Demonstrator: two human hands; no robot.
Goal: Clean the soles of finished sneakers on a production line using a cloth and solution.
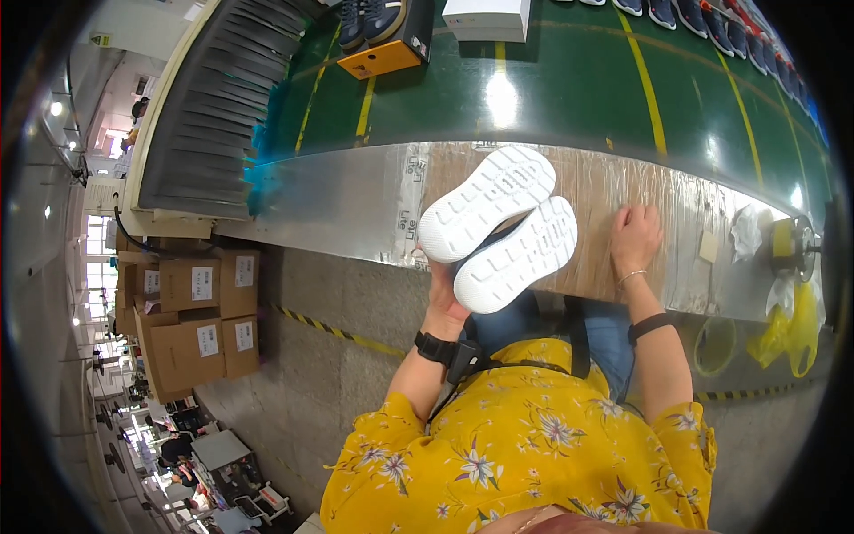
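My left hand (442, 294) grips a pair of shoes (498, 227) from below, their white soles turned up toward the camera and held side by side over the near edge of the tape-covered workbench (356, 191). My right hand (635, 238) rests flat on the bench top to the right of the shoes, fingers together, holding nothing. Both wrists carry dark bands.
A green conveyor belt (569, 89) with yellow lines runs behind the bench, carrying an orange shoebox with dark shoes (384, 36), a white box (487, 18) and a row of shoes (703, 18). Yellow bags (792, 325) hang at right. Stacked cartons (196, 311) stand on the floor at left.
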